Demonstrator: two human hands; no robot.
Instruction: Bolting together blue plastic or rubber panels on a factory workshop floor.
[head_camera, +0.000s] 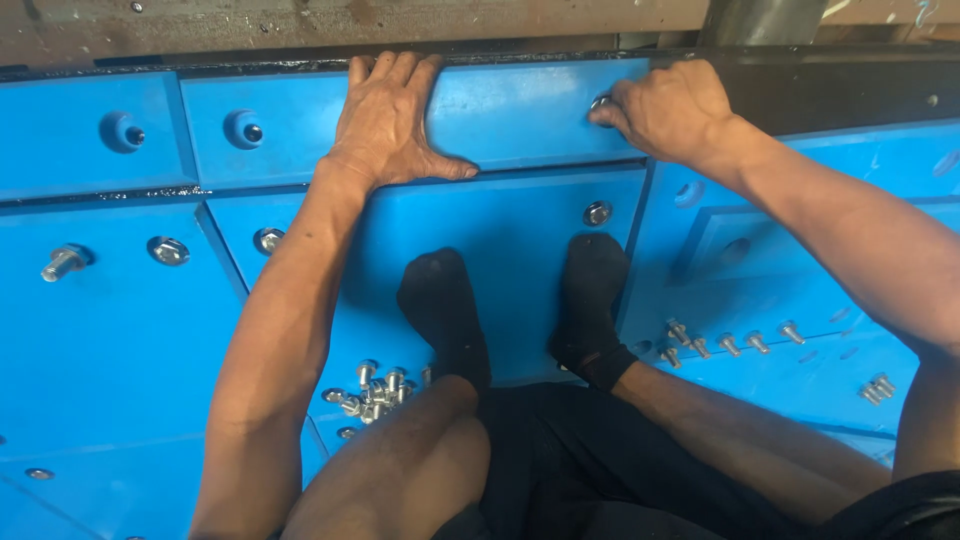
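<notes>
Head view looks down on blue panels bolted edge to edge, with the person squatting on them in black socks (445, 300). Left hand (392, 125) lies flat and open on the top panel (520, 105), fingers hooked over its far edge, gripping nothing. Right hand (660, 108) is curled, its fingertips pinched around a bolt (600, 102) at the panel's right end; only a glint of the metal head shows, so how firm the grip is I cannot tell.

That bolt seems to sit in its hole with the head facing up at the camera, so its long axis likely runs straight down into the panel, roughly along the line of sight. The panel's own long axis runs left to right across the frame.

Risks, as a judgement: if the bolt goes in tilted, the thread could cross and jam. If the left hand eases off, the panel could shift and pull the holes out of line. A slip of the fingers could drop the bolt into the dark gap beyond the edge. Loose bolts (375, 392) heaped by the left foot could roll or be kicked.
</notes>
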